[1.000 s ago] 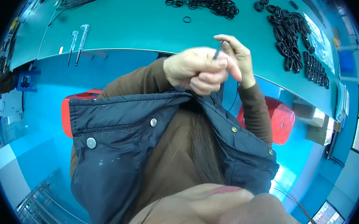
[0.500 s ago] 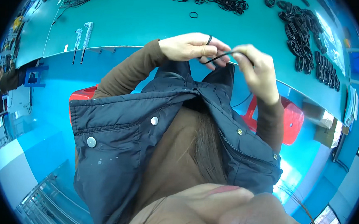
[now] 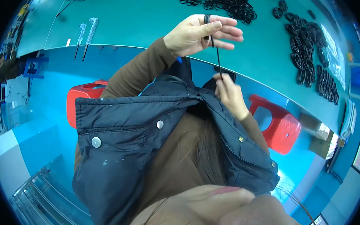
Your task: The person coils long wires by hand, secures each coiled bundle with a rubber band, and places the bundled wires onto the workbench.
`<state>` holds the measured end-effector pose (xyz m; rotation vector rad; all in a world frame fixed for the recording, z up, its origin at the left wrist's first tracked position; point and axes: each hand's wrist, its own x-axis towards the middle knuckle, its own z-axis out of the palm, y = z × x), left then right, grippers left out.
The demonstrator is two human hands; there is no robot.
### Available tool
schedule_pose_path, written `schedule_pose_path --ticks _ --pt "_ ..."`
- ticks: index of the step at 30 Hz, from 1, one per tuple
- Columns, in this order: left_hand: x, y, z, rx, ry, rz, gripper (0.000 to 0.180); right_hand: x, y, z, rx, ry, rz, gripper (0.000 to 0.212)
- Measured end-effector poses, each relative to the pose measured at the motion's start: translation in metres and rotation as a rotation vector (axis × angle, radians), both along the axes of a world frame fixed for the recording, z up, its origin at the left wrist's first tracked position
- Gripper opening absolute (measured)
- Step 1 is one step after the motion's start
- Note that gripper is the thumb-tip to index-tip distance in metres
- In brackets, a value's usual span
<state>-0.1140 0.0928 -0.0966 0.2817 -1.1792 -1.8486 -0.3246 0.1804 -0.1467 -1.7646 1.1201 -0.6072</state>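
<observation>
My left hand (image 3: 199, 33) is raised over the teal table (image 3: 152, 20), fingers spread, with a thin black cord (image 3: 215, 53) wound around its index finger and pinned by the thumb. The cord runs straight down to my right hand (image 3: 228, 93), which pinches its lower end close to my chest. A heap of black coiled loops (image 3: 220, 0) lies on the table just beyond my left hand.
Rows of black coils (image 3: 311, 50) cover the table's right side. Two silvery tools (image 3: 88, 30) lie at the left near the table edge. Red stools (image 3: 284, 127) stand on the blue floor on both sides of me. My dark jacket fills the middle.
My hands have drawn apart: the left rose toward the table with cord wrapped on its finger, the right dropped toward my chest, pulling the cord taut.
</observation>
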Motion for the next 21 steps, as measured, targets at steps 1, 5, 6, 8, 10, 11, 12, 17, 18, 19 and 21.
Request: schedule_pose_path --ticks 1,5,6,8,10,11,12,17,18,19,21 --pt "0.002 -0.004 -0.006 -0.003 -0.004 0.015 0.046 -0.006 0.007 0.005 -0.080 0.101 0.074 0.013" --pt "-0.002 -0.003 -0.032 -0.174 -0.392 0.135 0.041 -0.020 -0.001 0.058 -0.240 0.187 0.316 0.012" --pt "-0.005 0.002 -0.036 -0.170 -0.424 0.092 0.042 -0.020 -0.010 0.069 -0.346 0.114 0.309 0.010" --pt "-0.005 0.021 -0.025 0.002 -0.458 -0.063 0.044 -0.012 -0.037 0.082 -0.417 -0.005 0.198 0.009" --pt "-0.012 0.034 -0.021 0.164 -0.242 -0.287 0.048 -0.015 -0.057 0.080 -0.336 -0.073 0.039 0.010" --pt "-0.015 0.036 -0.016 0.222 -0.166 -0.423 0.049 -0.019 -0.065 0.072 -0.285 -0.110 0.006 0.010" --pt "-0.017 0.040 -0.012 0.241 -0.159 -0.455 0.051 -0.018 -0.071 0.057 -0.220 -0.209 0.031 0.012" --pt "-0.016 0.039 -0.007 0.298 -0.105 -0.575 0.057 -0.016 -0.065 0.011 0.054 -0.380 0.101 0.025" --pt "-0.017 0.039 -0.009 0.322 -0.084 -0.586 0.057 -0.018 -0.061 0.006 0.099 -0.397 0.091 0.026" --pt "-0.018 0.039 -0.011 0.345 -0.062 -0.597 0.058 -0.018 -0.057 0.003 0.143 -0.414 0.080 0.026" --pt "-0.021 0.037 -0.011 0.372 -0.010 -0.594 0.057 -0.020 -0.052 -0.008 0.088 -0.401 0.049 0.026"
